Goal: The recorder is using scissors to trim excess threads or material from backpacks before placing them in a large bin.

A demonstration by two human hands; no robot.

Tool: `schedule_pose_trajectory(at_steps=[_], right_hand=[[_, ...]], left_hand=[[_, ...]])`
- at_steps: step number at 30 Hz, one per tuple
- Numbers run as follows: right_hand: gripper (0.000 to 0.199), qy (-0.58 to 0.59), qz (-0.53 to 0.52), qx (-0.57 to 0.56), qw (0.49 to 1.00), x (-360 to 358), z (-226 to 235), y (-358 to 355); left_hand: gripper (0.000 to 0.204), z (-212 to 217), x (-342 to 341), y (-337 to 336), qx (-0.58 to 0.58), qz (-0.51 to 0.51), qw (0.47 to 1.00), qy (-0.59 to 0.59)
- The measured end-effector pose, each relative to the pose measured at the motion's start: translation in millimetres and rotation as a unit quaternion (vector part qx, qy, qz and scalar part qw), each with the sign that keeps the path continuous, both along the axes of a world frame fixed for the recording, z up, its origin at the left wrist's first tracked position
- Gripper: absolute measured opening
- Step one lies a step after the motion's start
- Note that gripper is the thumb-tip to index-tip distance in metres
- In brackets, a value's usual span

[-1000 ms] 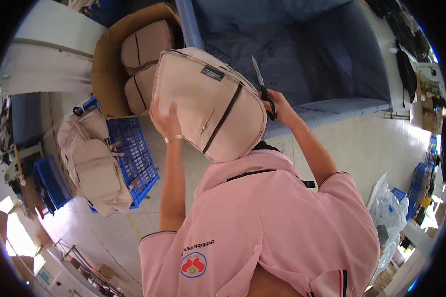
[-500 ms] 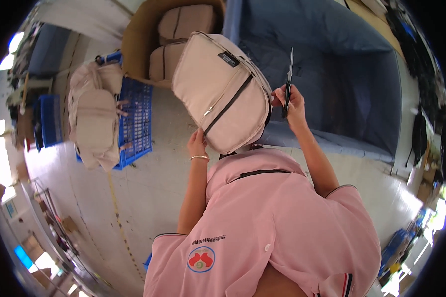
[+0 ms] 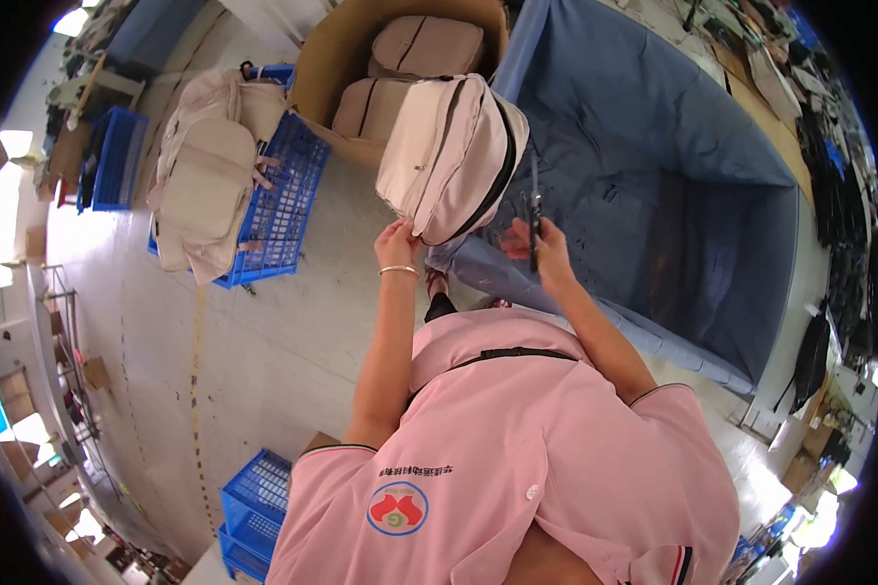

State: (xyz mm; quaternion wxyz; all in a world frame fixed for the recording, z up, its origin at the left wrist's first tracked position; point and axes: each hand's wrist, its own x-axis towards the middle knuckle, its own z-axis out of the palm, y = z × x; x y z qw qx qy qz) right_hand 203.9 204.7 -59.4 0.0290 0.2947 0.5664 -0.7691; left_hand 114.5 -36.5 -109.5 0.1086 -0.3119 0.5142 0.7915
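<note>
A pale pink-beige backpack with dark zippers hangs tilted in front of me, its side and a long black zipper facing right. My left hand is closed on the bag's lower edge, fingers pinched at the corner. Just right of the bag, my right hand is wrapped round a pair of scissors, dark at the handle, with the slim blades pointing away from me. Some of the right fingers stretch toward the bag, with a gap between them and it.
Behind the bag, a cardboard box holds similar bags. A large bin lined in blue-grey fabric fills the right side. More beige backpacks lie on a blue plastic crate to the left. Blue crates stand at the lower left.
The backpack has turned from its broad front to its side. My right hand, with the scissors, has come away from the bag's edge. The whole view has shifted somewhat.
</note>
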Motion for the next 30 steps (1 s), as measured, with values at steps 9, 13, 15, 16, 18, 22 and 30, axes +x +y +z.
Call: schedule_pose_trajectory(at_steps=[9,13,15,16,18,22,30], right_hand=[[0.034,0.033,-0.004,0.042,0.999,8,30,31],[0.034,0.021,-0.034,0.045,0.998,16,31,35],[0.033,0.019,-0.057,0.043,0.997,21,26,41],[0.033,0.024,-0.058,0.041,0.997,22,25,45],[0.035,0.034,-0.081,0.045,0.995,23,25,48],[0.028,0.075,-0.092,0.085,0.989,12,44,47],[0.028,0.34,-0.092,0.238,0.905,-46,118,20]], left_hand=[[0.01,57,-61,-24,-0.298,-0.061,0.925,0.226],[0.014,141,-89,-36,-0.483,-0.148,0.784,0.362],[0.013,177,-97,-46,-0.506,-0.182,0.743,0.398],[0.013,197,-98,-49,-0.527,-0.215,0.702,0.428],[0.009,238,-93,-57,-0.538,-0.244,0.678,0.437],[0.005,306,-75,-82,-0.582,-0.348,0.551,0.487],[0.005,362,-68,-65,-0.556,-0.43,0.479,0.525]])
